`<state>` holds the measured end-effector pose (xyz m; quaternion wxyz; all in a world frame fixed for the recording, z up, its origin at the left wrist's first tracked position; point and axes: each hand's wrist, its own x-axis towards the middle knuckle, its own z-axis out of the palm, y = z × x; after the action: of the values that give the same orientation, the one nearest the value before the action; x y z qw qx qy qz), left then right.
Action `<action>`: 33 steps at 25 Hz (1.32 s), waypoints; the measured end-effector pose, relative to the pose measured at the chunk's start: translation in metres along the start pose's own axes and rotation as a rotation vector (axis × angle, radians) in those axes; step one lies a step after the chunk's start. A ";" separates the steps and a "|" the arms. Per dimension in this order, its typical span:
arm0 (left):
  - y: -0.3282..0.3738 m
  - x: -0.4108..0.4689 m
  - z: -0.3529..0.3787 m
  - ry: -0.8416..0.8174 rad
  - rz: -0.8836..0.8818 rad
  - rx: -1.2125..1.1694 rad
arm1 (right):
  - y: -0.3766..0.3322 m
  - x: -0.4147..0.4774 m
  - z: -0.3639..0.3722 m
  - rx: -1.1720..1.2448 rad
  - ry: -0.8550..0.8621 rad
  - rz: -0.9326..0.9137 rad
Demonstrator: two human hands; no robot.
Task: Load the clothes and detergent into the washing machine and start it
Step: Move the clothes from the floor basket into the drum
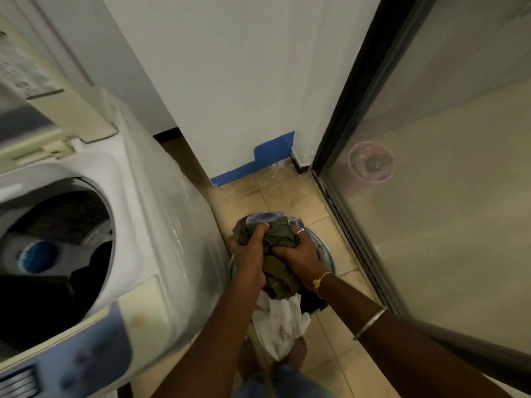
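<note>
A white top-loading washing machine [161, 225] stands at the left with its lid raised and its drum [66, 225] open; dark clothes lie inside. On the floor to its right sits a grey laundry basket [326, 251] full of clothes. Both hands reach down into it. My left hand [248, 248] and my right hand [298, 252] each grip the same bunched olive-green garment [277, 237]. A white cloth [283, 320] hangs from the bundle below my wrists, and blue fabric [267, 218] shows behind it. No detergent is in view.
A white wall with a blue-painted base [258, 165] stands behind the basket. A frosted glass door in a dark frame [431, 196] closes off the right side, with a pink tub [370, 165] dimly seen behind it. The machine's control panel [83, 357] is at the lower left.
</note>
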<state>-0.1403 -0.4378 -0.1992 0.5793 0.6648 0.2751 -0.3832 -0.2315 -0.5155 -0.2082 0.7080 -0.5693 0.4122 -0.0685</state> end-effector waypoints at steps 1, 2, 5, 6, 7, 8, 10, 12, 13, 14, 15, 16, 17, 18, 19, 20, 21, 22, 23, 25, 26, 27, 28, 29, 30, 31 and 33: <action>0.013 -0.019 -0.005 0.004 0.029 0.003 | -0.021 -0.012 0.004 0.008 -0.005 -0.023; 0.027 -0.040 -0.013 0.004 0.052 0.002 | -0.046 -0.028 0.008 0.005 -0.014 -0.042; 0.067 -0.100 -0.033 -0.014 0.064 -0.010 | -0.105 -0.064 0.021 -0.024 -0.037 -0.074; 0.080 -0.118 -0.040 -0.032 0.061 -0.035 | -0.125 -0.074 0.025 -0.031 -0.045 -0.084; 0.094 -0.138 -0.049 -0.060 0.064 -0.066 | -0.145 -0.085 0.031 -0.032 -0.058 -0.092; 0.107 -0.157 -0.058 -0.086 0.070 -0.093 | -0.165 -0.096 0.036 -0.026 -0.072 -0.102; 0.133 -0.193 -0.077 -0.136 0.098 -0.139 | -0.205 -0.116 0.049 -0.001 -0.101 -0.115; 0.161 -0.228 -0.102 -0.175 0.166 -0.202 | -0.239 -0.135 0.068 0.041 -0.144 -0.131; 0.175 -0.244 -0.115 -0.200 0.218 -0.241 | -0.255 -0.143 0.079 0.065 -0.174 -0.145; 0.188 -0.256 -0.128 -0.220 0.286 -0.277 | -0.271 -0.152 0.093 0.090 -0.208 -0.163; 0.202 -0.270 -0.141 -0.221 0.358 -0.308 | -0.287 -0.159 0.109 0.120 -0.238 -0.186; 0.215 -0.282 -0.155 -0.212 0.417 -0.333 | -0.301 -0.167 0.126 0.148 -0.262 -0.208; 0.229 -0.294 -0.172 -0.201 0.467 -0.363 | -0.316 -0.174 0.145 0.168 -0.286 -0.226; 0.240 -0.301 -0.188 -0.185 0.515 -0.390 | -0.328 -0.180 0.165 0.187 -0.311 -0.237; 0.250 -0.306 -0.205 -0.164 0.565 -0.406 | -0.337 -0.185 0.185 0.213 -0.341 -0.245; 0.259 -0.308 -0.224 -0.141 0.622 -0.406 | -0.343 -0.191 0.207 0.243 -0.371 -0.248; 0.266 -0.309 -0.241 -0.116 0.674 -0.399 | -0.346 -0.194 0.229 0.271 -0.396 -0.246; 0.272 -0.306 -0.260 -0.077 0.708 -0.398 | -0.346 -0.197 0.253 0.291 -0.425 -0.235; 0.276 -0.302 -0.278 -0.034 0.733 -0.402 | -0.342 -0.197 0.275 0.308 -0.454 -0.217; 0.283 -0.286 -0.312 0.053 0.774 -0.390 | -0.331 -0.192 0.315 0.328 -0.509 -0.165; 0.284 -0.275 -0.328 0.092 0.780 -0.375 | -0.323 -0.186 0.332 0.326 -0.531 -0.133; 0.285 -0.261 -0.343 0.132 0.772 -0.357 | -0.313 -0.179 0.348 0.317 -0.551 -0.101; 0.284 -0.247 -0.354 0.160 0.755 -0.336 | -0.302 -0.171 0.361 0.299 -0.560 -0.069; 0.281 -0.232 -0.363 0.184 0.730 -0.315 | -0.290 -0.164 0.370 0.272 -0.559 -0.037; 0.275 -0.216 -0.371 0.208 0.698 -0.298 | -0.276 -0.155 0.377 0.235 -0.559 -0.009; 0.268 -0.201 -0.376 0.213 0.664 -0.272 | -0.261 -0.145 0.380 0.177 -0.547 0.012; 0.249 -0.170 -0.383 0.183 0.576 -0.196 | -0.238 -0.128 0.381 0.035 -0.540 0.054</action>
<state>0.0400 -0.0925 0.0945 0.6979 0.6882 0.1623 -0.1136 0.0259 -0.2385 0.0661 0.8036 -0.5434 0.2222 0.0978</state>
